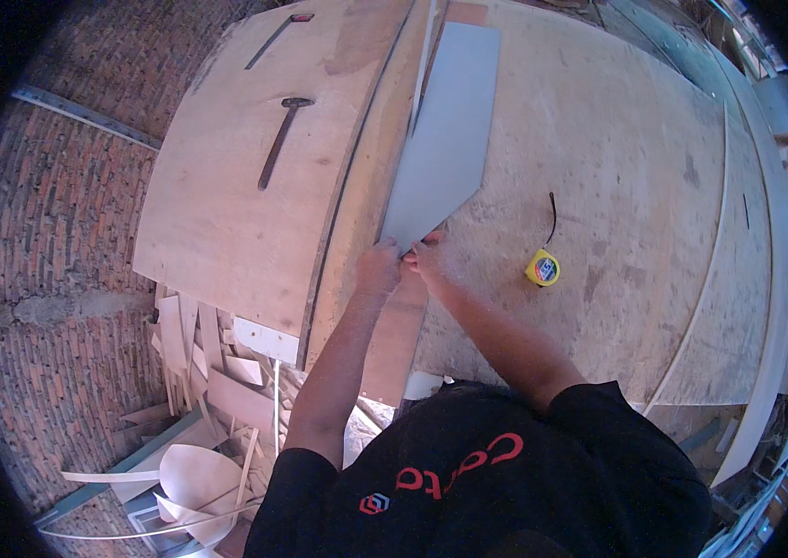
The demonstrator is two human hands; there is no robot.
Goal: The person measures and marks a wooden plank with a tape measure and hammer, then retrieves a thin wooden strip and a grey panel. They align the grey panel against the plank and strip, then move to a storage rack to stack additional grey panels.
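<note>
A long pale grey-blue panel (pixel 445 130) with a slanted near end lies on the wooden work surface (pixel 617 167). My left hand (pixel 379 268) is closed at the panel's near tip, its fingers pinching the edge. Right beside it, my right hand (pixel 427 259) has its fingers bent together at the slanted edge. Something small, dark and reddish shows at those fingers, too small to name. Under my hands runs a brownish wooden strip (pixel 396 344). A yellow tape measure (pixel 543 269) with a black strap rests to the right of my right forearm.
A hammer (pixel 283 144) lies on the plywood sheet (pixel 217 205) at the left, with another long-handled tool (pixel 278 42) farther back. Wood offcuts (pixel 217 381) are heaped on the brick floor (pixel 59 307) at lower left. Long thin boards (pixel 766 372) line the right side.
</note>
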